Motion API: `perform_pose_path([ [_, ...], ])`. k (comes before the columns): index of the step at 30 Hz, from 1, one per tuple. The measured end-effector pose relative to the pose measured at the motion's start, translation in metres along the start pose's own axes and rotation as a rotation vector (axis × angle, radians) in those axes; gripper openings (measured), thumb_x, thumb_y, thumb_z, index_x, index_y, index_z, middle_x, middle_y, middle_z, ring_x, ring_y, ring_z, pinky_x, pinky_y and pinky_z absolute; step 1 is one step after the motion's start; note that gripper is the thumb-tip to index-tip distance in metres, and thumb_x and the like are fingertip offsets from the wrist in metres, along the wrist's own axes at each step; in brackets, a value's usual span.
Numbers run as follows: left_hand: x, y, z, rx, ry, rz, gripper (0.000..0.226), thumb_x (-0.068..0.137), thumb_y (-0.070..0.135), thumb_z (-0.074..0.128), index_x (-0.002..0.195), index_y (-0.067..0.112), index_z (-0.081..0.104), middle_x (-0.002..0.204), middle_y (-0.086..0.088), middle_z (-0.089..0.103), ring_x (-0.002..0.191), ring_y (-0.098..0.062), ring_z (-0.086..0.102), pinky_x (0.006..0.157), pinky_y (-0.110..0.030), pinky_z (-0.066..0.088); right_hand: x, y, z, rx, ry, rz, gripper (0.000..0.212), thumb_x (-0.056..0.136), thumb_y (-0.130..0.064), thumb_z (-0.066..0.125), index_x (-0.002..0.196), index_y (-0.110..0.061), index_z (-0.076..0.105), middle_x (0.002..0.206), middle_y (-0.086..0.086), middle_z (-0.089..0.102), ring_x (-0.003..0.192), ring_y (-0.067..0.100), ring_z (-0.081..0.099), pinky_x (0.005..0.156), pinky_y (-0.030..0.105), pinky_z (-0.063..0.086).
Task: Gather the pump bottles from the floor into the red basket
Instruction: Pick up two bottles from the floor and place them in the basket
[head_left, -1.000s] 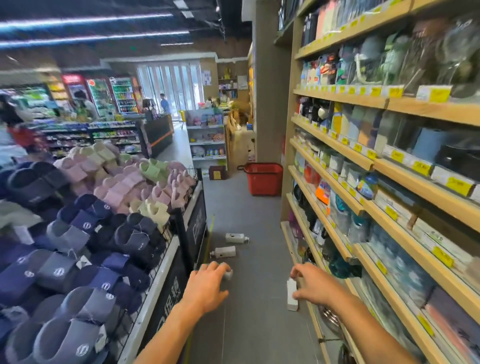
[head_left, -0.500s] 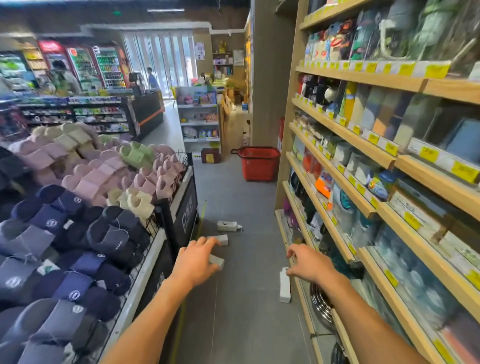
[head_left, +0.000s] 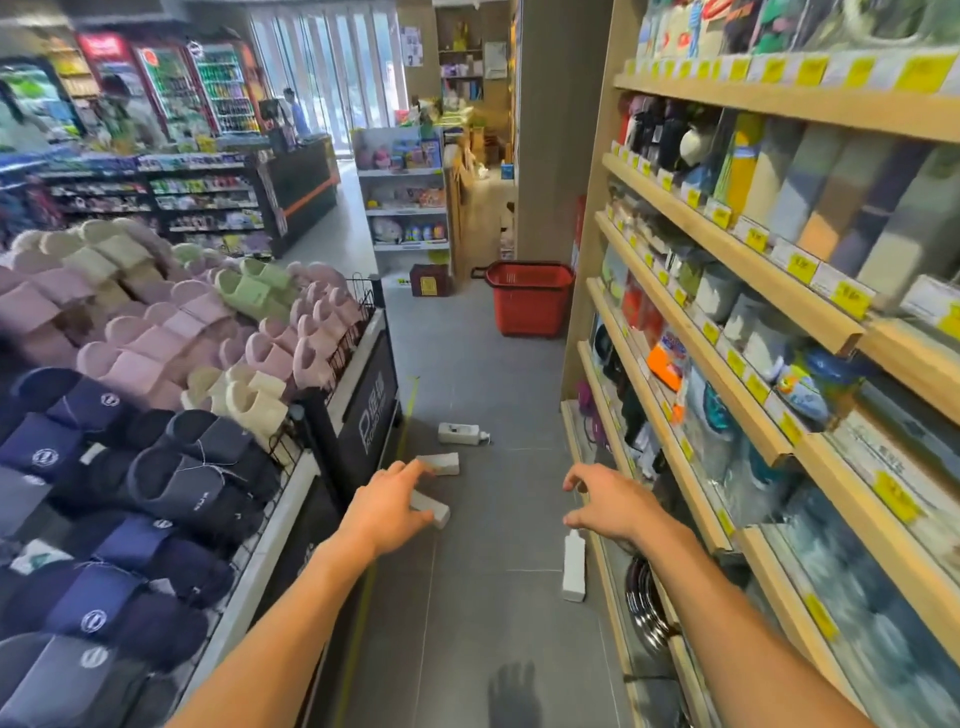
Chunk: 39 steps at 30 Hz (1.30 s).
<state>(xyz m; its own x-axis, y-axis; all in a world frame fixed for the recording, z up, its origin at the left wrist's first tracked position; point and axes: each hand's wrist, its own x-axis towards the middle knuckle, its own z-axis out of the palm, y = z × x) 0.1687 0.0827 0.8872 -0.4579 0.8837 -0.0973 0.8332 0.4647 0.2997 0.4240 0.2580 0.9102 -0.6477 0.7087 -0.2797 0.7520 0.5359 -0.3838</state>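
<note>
Several white pump bottles lie on the grey aisle floor. The farthest bottle (head_left: 460, 433) lies on its side, a second bottle (head_left: 440, 463) just nearer, a third bottle (head_left: 432, 506) partly behind my left hand (head_left: 387, 508), and a fourth bottle (head_left: 573, 565) lies along the shelf base below my right hand (head_left: 609, 500). Both hands reach forward above the floor with relaxed, spread fingers, holding nothing. The red basket (head_left: 530, 298) stands on the floor farther down the aisle, against the shelving on the right.
A bin of slippers (head_left: 156, 395) with a wire edge and black front panel borders the aisle on the left. Wooden shelves (head_left: 727, 332) full of goods line the right. A small brown box (head_left: 430, 280) sits beyond, near a white rack.
The view has moved forward down the aisle, so bottles and basket appear closer. Both hands stay stretched out in front, holding nothing.
</note>
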Motion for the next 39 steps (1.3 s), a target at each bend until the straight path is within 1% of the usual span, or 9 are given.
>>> perform_pose_path([
  [9, 0.082, -0.035, -0.006, -0.01, 0.043, 0.016, 0.054, 0.088, 0.044, 0.068, 0.137, 0.036, 0.045, 0.132, 0.007, 0.048, 0.125, -0.021, 0.049, 0.096, -0.043, 0.046, 0.084, -0.013, -0.025, -0.059, 0.02, 0.025, 0.048, 0.084, -0.036, 0.078, 0.127, -0.028, 0.057, 0.133, -0.002, 0.06, 0.112, 0.021, 0.063, 0.095, 0.04, 0.051],
  [15, 0.143, -0.064, -0.023, -0.017, 0.007, -0.003, 0.056, 0.089, 0.045, 0.069, 0.138, 0.035, 0.043, 0.132, 0.005, 0.048, 0.125, -0.022, 0.049, 0.092, -0.042, 0.048, 0.138, -0.024, -0.044, -0.07, 0.044, 0.072, 0.045, 0.082, -0.038, 0.077, 0.121, -0.031, 0.056, 0.128, -0.003, 0.063, 0.101, 0.019, 0.064, 0.09, 0.04, 0.054],
  [24, 0.241, -0.081, -0.035, -0.071, 0.018, 0.023, 0.055, 0.09, 0.044, 0.067, 0.139, 0.035, 0.044, 0.135, 0.003, 0.049, 0.126, -0.024, 0.049, 0.097, -0.047, 0.046, 0.223, -0.035, -0.052, -0.101, 0.02, 0.102, 0.044, 0.085, -0.036, 0.076, 0.124, -0.03, 0.057, 0.131, -0.003, 0.06, 0.11, 0.022, 0.062, 0.09, 0.038, 0.051],
  [27, 0.279, -0.077, -0.035, -0.082, 0.021, 0.031, 0.053, 0.09, 0.042, 0.067, 0.137, 0.035, 0.045, 0.135, 0.004, 0.049, 0.127, -0.023, 0.048, 0.098, -0.045, 0.045, 0.261, -0.027, -0.058, -0.098, 0.0, 0.108, 0.033, 0.085, -0.036, 0.076, 0.112, -0.03, 0.057, 0.119, -0.005, 0.062, 0.101, 0.02, 0.063, 0.089, 0.04, 0.052],
  [29, 0.305, -0.075, -0.036, -0.082, 0.019, 0.03, 0.053, 0.089, 0.041, 0.068, 0.137, 0.035, 0.045, 0.136, 0.004, 0.048, 0.127, -0.023, 0.048, 0.099, -0.044, 0.045, 0.29, -0.018, -0.066, -0.098, 0.013, 0.113, 0.027, 0.084, -0.036, 0.076, 0.099, -0.031, 0.055, 0.108, -0.006, 0.062, 0.094, 0.02, 0.062, 0.082, 0.037, 0.05],
  [31, 0.33, -0.072, -0.036, -0.069, 0.006, 0.018, 0.055, 0.089, 0.041, 0.069, 0.138, 0.034, 0.044, 0.138, 0.003, 0.047, 0.127, -0.023, 0.048, 0.099, -0.044, 0.045, 0.319, -0.006, -0.077, -0.076, 0.022, 0.125, 0.026, 0.082, -0.036, 0.076, 0.091, -0.031, 0.052, 0.099, -0.007, 0.061, 0.09, 0.019, 0.061, 0.076, 0.035, 0.048],
  [34, 0.363, -0.066, -0.037, -0.038, -0.027, 0.001, 0.056, 0.089, 0.042, 0.069, 0.139, 0.034, 0.045, 0.135, 0.003, 0.048, 0.127, -0.024, 0.048, 0.098, -0.045, 0.045, 0.354, 0.01, -0.09, -0.055, 0.017, 0.135, 0.028, 0.084, -0.034, 0.076, 0.085, -0.029, 0.049, 0.089, -0.009, 0.057, 0.086, 0.018, 0.059, 0.077, 0.035, 0.048],
  [37, 0.394, -0.062, -0.037, -0.051, -0.028, -0.008, 0.056, 0.088, 0.045, 0.069, 0.138, 0.034, 0.045, 0.135, 0.004, 0.049, 0.127, -0.023, 0.049, 0.097, -0.044, 0.047, 0.389, 0.02, -0.098, -0.06, -0.006, 0.134, 0.025, 0.084, -0.033, 0.075, 0.086, -0.029, 0.051, 0.088, -0.009, 0.058, 0.085, 0.018, 0.059, 0.072, 0.033, 0.046],
  [39, 0.415, -0.062, -0.036, -0.084, -0.033, -0.008, 0.057, 0.088, 0.051, 0.067, 0.138, 0.034, 0.046, 0.135, 0.004, 0.049, 0.128, -0.022, 0.049, 0.099, -0.045, 0.047, 0.413, 0.026, -0.1, -0.073, -0.025, 0.131, 0.023, 0.082, -0.033, 0.075, 0.084, -0.028, 0.052, 0.093, -0.007, 0.061, 0.087, 0.018, 0.061, 0.078, 0.034, 0.05],
])
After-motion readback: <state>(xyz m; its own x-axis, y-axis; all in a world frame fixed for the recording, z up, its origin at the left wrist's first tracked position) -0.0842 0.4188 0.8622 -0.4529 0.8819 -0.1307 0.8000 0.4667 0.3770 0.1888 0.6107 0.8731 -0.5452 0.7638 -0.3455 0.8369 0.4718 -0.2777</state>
